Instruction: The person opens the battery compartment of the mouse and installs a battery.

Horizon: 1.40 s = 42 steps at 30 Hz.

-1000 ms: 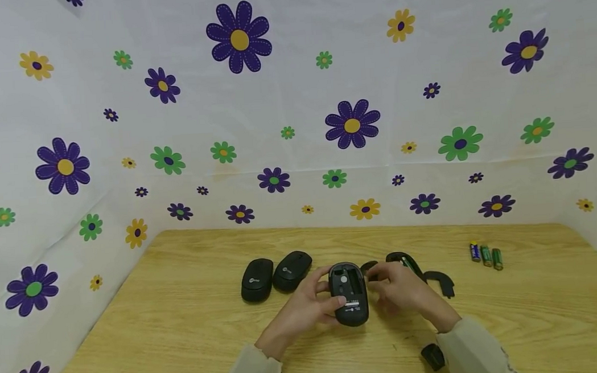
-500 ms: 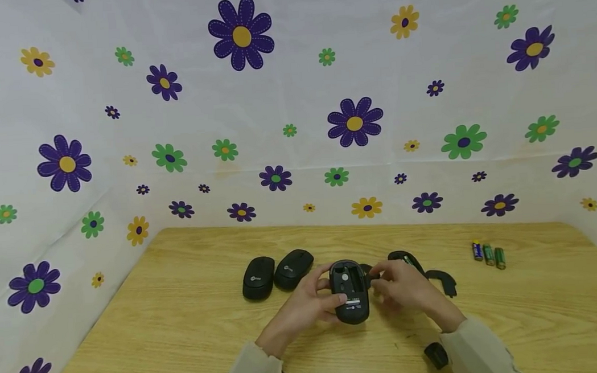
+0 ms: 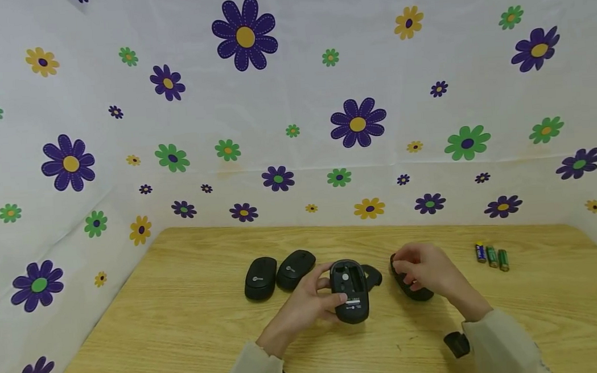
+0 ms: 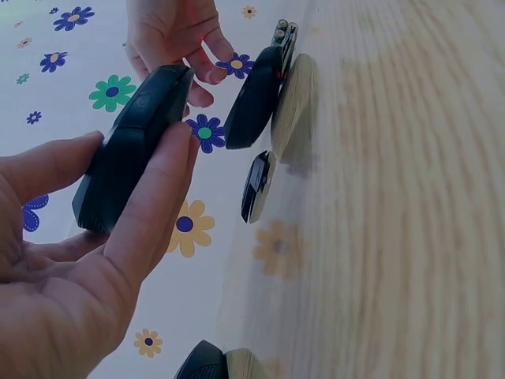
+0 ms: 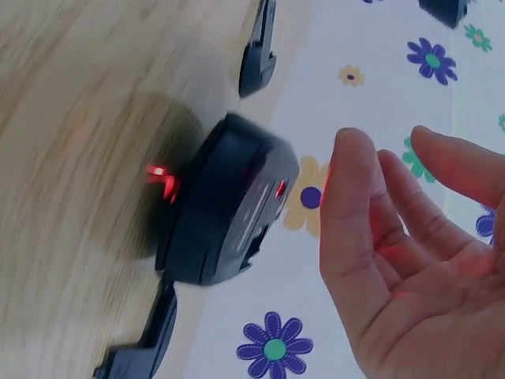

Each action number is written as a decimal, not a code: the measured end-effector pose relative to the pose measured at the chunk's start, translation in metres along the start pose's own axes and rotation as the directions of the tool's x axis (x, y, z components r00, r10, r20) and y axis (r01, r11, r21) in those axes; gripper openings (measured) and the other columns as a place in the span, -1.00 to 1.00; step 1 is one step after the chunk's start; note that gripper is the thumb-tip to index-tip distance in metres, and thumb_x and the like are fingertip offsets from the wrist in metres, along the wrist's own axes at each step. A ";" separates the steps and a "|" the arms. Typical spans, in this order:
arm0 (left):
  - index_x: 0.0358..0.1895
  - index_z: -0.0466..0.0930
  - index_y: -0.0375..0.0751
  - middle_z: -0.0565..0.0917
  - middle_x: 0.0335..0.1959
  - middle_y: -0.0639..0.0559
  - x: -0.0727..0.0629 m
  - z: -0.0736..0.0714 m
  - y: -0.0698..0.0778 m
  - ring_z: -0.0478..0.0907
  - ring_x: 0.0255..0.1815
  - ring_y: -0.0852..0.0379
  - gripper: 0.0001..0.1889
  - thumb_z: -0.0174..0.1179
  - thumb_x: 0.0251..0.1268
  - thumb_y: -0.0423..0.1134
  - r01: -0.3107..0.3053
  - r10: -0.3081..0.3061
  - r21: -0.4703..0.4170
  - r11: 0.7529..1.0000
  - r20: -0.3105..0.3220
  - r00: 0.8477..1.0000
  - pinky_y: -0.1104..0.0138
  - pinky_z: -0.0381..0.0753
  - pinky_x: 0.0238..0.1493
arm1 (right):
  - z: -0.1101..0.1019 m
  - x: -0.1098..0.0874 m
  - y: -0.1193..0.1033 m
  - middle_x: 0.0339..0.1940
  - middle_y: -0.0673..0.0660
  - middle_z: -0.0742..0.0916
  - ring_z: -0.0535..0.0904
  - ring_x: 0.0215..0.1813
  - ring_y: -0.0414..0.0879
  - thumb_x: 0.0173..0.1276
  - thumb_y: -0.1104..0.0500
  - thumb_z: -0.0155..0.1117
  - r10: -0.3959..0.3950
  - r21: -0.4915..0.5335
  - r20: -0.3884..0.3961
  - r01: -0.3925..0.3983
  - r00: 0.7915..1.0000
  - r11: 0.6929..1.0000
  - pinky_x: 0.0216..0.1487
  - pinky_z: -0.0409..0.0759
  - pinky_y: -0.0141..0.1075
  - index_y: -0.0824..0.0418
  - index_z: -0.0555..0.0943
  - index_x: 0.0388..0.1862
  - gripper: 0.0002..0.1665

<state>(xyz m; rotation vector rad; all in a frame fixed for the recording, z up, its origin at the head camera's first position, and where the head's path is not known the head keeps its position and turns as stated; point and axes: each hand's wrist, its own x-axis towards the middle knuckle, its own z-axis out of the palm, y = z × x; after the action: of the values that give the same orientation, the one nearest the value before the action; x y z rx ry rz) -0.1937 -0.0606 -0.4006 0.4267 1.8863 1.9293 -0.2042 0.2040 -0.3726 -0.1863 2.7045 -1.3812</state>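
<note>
My left hand (image 3: 308,300) holds a black computer mouse (image 3: 352,314) raised, its underside facing me with the battery compartment uncovered. Thumb and fingers grip its sides, as the left wrist view also shows. Over a second black mouse (image 3: 419,293) on the table hovers my right hand (image 3: 430,267). In the right wrist view its loosely bent fingers (image 5: 349,213) stand apart from that mouse, which lies underside up with a red light (image 5: 280,188). A loose black battery cover (image 3: 373,275) lies between the two mice. Another dark cover piece (image 5: 146,339) lies beside the second mouse.
Two black mice (image 3: 261,277) lie top side up on the left of the wooden table (image 3: 199,329). Several batteries (image 3: 492,257) lie in a row at the back right. A flower-printed white cloth (image 3: 292,84) hangs behind the table.
My right hand has moved right, from beside the battery cover to over the second mouse, and now hides the piece on its right. My left hand keeps its mouse in nearly the same place.
</note>
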 end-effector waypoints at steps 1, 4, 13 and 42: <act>0.54 0.15 -0.34 0.62 -0.03 -0.21 0.000 0.000 0.000 0.72 -0.14 -0.12 -0.28 0.22 0.36 -0.50 -0.001 0.001 0.000 1.000 0.000 1.000 0.11 0.79 -0.27 | -0.002 0.000 0.001 -0.29 0.21 0.71 0.62 -0.41 -0.03 0.50 0.33 0.20 -0.005 0.000 0.002 0.005 1.000 1.000 -0.41 0.75 -0.17 0.52 0.59 -0.02 -0.77; 0.54 0.15 -0.34 0.63 -0.02 -0.21 0.000 -0.001 -0.001 0.72 -0.12 -0.13 -0.28 0.22 0.36 -0.50 -0.001 0.001 0.000 1.000 -0.001 1.000 0.10 0.79 -0.26 | -0.008 -0.001 0.004 -0.27 0.22 0.71 0.64 -0.38 -0.01 0.51 0.32 0.20 -0.018 0.006 0.014 0.017 1.000 1.000 -0.38 0.76 -0.15 0.52 0.59 -0.02 -0.76; 0.54 0.15 -0.36 0.63 -0.03 -0.21 0.001 -0.001 -0.002 0.72 -0.13 -0.12 -0.28 0.22 0.35 -0.50 -0.003 0.003 -0.007 1.000 -0.002 1.000 0.09 0.79 -0.26 | -0.024 0.002 0.018 -0.26 0.21 0.71 0.64 -0.39 -0.02 0.51 0.29 0.20 0.012 -0.049 0.000 -0.012 1.000 0.999 -0.39 0.76 -0.16 0.52 0.58 -0.02 -0.74; 0.52 0.18 -0.35 0.61 -0.05 -0.22 0.005 0.003 -0.001 0.70 -0.14 -0.06 -0.29 0.23 0.34 -0.51 0.002 -0.002 0.011 1.000 0.002 1.000 0.06 0.78 -0.22 | -0.068 0.002 0.057 -0.22 0.30 0.71 0.65 -0.33 -0.02 0.58 0.26 0.09 0.162 -0.024 -0.024 -0.163 0.987 0.986 -0.28 0.77 -0.13 0.62 0.49 0.04 -0.65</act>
<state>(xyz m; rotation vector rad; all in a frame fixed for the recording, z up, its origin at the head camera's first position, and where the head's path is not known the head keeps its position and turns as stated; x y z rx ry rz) -0.1968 -0.0558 -0.4016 0.4297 1.8963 1.9170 -0.2195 0.2907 -0.3791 0.0467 2.6867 -1.3102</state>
